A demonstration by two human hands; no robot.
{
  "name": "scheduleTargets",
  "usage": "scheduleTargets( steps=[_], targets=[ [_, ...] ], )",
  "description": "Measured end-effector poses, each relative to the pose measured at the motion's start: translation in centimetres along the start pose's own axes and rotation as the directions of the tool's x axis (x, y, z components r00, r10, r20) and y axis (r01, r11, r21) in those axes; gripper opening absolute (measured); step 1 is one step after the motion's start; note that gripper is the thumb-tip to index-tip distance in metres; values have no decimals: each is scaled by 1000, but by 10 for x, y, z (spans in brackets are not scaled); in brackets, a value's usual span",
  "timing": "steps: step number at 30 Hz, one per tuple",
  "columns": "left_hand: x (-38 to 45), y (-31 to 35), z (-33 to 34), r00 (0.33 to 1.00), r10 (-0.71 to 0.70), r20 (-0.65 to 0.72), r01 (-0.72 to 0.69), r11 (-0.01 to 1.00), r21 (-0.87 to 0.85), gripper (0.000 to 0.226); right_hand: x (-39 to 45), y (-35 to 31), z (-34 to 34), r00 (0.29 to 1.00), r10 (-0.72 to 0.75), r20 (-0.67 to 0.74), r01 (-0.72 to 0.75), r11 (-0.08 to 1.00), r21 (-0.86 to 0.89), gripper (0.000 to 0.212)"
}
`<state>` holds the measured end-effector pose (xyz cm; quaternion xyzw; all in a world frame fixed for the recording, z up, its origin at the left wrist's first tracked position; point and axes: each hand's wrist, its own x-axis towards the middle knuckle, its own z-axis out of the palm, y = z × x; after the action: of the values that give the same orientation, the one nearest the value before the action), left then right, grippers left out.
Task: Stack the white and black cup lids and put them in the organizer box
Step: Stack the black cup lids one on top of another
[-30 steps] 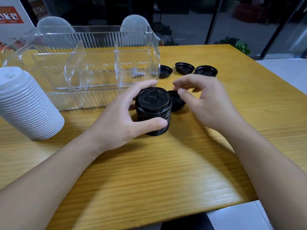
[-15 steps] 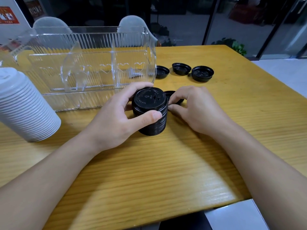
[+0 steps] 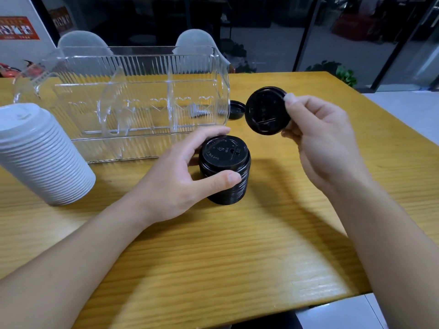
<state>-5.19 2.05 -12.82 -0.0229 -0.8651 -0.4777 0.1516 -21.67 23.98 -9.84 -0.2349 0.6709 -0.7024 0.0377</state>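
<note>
Black lid stack stands upright on worktop, just in front of clear organizer box. L hand grips stack, thumb & fingers curled round its sides. R hand pinches single black lid by rim, raised above worktop, tilted on edge. White lid stack stands at left, well apart. One loose black lid lies beside box end.

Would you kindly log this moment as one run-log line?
left hand: grips black lid stack | right hand: pinches single black lid, raised | organizer box: no lids visible inside
</note>
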Motion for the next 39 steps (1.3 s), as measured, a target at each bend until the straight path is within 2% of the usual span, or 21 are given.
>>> scheduleTargets(
  steps=[3,5,11,16,18,22,25,26,27,30,34,39],
  targets=[
    [-1,2,1,1000,3,1,-3,1000,-13,85,1,-5,1,988,119,94,-140,954,264,20],
    [-2,4,1,1000,13,-26,-14,999,-30,89,1,-9,4,976,144,162,-193,916,352,20],
    [-5,18,4,973,173,-150,-171,985,28,95,-10,-19,11,933,128,335,-260,885,385,31],
    [-7,26,6,949,274,-155,-260,960,104,94,-20,-22,20,893,102,438,-265,906,331,31],
    [-7,26,6,941,299,-158,-282,951,124,88,-20,-21,21,902,84,423,-232,921,312,31],
    [-7,25,6,928,309,-208,-282,948,149,83,-17,-13,21,933,-15,359,-80,965,250,50],
    [-5,24,6,912,314,-262,-283,947,150,80,-20,-12,21,938,-171,301,142,983,117,35],
    [-4,24,5,909,306,-284,-274,950,148,78,-22,-14,21,928,-241,285,236,970,49,31],
    [-4,23,5,906,291,-306,-258,955,146,76,-24,-14,21,906,-305,294,325,945,-22,35],
    [-2,19,6,903,239,-356,-201,969,143,74,-31,-14,24,828,-409,384,505,842,-191,60],
    [-1,15,8,903,219,-369,-179,974,142,75,-35,-10,30,808,-424,410,546,799,-250,61],
    [-3,15,11,964,98,-247,-87,995,55,111,-27,-7,24,850,-396,346,491,833,-254,43]
  ],
)
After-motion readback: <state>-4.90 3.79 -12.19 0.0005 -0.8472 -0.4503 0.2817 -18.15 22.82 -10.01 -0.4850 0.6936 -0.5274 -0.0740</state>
